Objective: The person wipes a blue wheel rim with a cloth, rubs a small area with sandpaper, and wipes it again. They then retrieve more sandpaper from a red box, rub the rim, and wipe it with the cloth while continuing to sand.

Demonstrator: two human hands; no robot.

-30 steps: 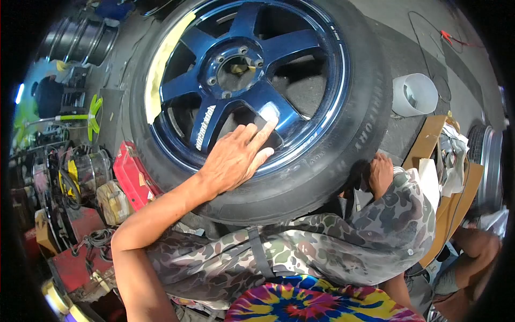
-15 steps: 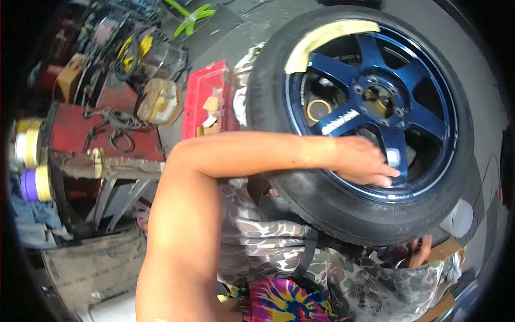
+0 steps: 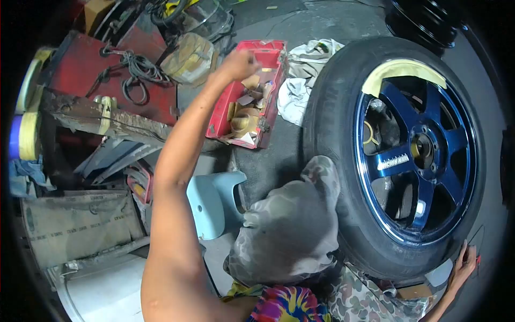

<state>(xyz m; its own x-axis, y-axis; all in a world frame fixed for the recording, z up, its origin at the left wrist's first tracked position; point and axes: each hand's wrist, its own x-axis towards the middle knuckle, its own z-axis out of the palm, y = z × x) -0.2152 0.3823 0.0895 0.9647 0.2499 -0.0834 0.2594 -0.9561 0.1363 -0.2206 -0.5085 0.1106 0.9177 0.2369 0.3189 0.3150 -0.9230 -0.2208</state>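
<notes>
A tyre point(image 3: 332, 123) with a glossy blue five-spoke rim point(image 3: 424, 155) leans against my camouflage-clad knee point(image 3: 289, 225). A strip of yellow masking tape point(image 3: 402, 70) covers the rim's upper edge. My left hand point(image 3: 238, 63) is stretched out over a red tray point(image 3: 271, 102) of sandpaper scraps and tape, fingers curled; whether it holds anything is hidden. My right hand point(image 3: 464, 264) rests with fingers spread on the floor at the tyre's lower right edge, holding nothing.
White rags point(image 3: 300, 80) lie between tray and tyre. A red bench point(image 3: 86, 70) with cables stands at the left, tape rolls point(image 3: 27, 134) at its edge. A pale blue stool point(image 3: 212, 201) and cardboard point(image 3: 75, 225) sit near my left arm. Black rims point(image 3: 424, 21) lie beyond.
My left hand left the blue rim and reached out to the red tray. My view swung left, so the wheel now sits at the right. My right hand moved onto the floor.
</notes>
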